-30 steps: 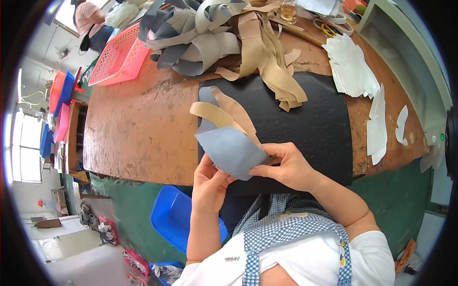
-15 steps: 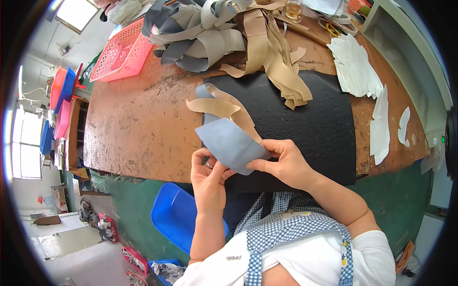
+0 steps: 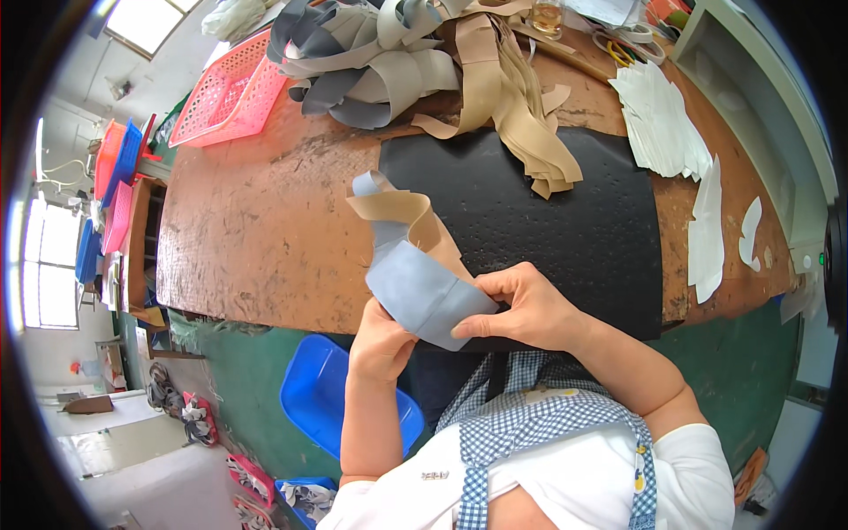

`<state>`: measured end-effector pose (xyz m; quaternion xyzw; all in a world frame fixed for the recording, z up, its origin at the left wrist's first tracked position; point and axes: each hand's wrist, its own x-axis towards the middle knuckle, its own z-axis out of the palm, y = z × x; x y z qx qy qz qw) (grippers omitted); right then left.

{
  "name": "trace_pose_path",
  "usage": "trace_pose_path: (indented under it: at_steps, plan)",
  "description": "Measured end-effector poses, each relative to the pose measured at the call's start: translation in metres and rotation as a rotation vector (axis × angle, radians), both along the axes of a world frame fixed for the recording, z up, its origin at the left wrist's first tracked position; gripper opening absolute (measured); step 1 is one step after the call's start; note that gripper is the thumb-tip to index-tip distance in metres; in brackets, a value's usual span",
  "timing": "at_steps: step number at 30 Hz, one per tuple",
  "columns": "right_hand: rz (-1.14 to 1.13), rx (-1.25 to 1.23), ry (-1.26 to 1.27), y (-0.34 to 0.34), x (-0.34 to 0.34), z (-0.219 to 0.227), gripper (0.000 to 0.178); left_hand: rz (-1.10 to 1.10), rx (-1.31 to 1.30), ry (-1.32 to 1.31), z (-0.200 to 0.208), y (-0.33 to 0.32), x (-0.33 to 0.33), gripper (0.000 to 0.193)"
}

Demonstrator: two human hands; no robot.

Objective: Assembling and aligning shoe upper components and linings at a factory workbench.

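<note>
Head view: where is the blue-grey and tan piece [image 3: 424, 296], and how is it held?

"Between both hands, over the near edge of the black mat [image 3: 574, 243]. The right hand [image 3: 523, 309] pinches its right end, thumb on the blue-grey face. The left hand [image 3: 380, 343] grips the lower left edge; its fingertips are tucked behind, so I can't tell how firmly they close."

"What could go wrong there?"

"The far end curls unsupported, so it could twist or fold over if either grip slackens. A line that looks like a seam crosses the blue-grey face near the right thumb; an uneven pull might pucker it."

"And if it slips?"

"It may drop past the edge of the brown table [image 3: 265, 221], perhaps toward the blue bin [image 3: 318, 380] below on the left."

"Anything farther out?"

"Tan strips [image 3: 523, 124] overlap the mat's far edge, beside a heap of grey strips [image 3: 406, 79]. Tugging one could drag several, since they overlap. A glass [image 3: 546, 19] of amber liquid stands behind them; a dragged strip might knock it and wet the material."
</note>
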<state>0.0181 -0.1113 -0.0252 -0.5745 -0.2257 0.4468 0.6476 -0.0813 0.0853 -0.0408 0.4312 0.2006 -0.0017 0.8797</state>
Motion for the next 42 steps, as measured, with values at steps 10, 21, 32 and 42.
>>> trace_pose_path:
  at_steps: [10,21,32,42]
  plan:
    - [-0.201,0.166,-0.047,0.009,0.001,-0.013,0.022,0.093,0.033,-0.101,0.006,0.000,0.001,0.039]
    - [-0.093,0.116,0.101,0.012,0.001,-0.005,0.029,0.003,0.114,0.063,0.000,0.004,-0.002,0.040]
    - [-0.130,0.012,-0.434,0.003,0.009,0.002,0.020,-0.117,0.242,-0.240,-0.015,0.023,-0.009,0.043]
    - [-0.182,-0.094,-0.767,-0.005,-0.005,0.011,0.031,0.031,0.043,-0.200,-0.007,-0.005,-0.015,0.036]
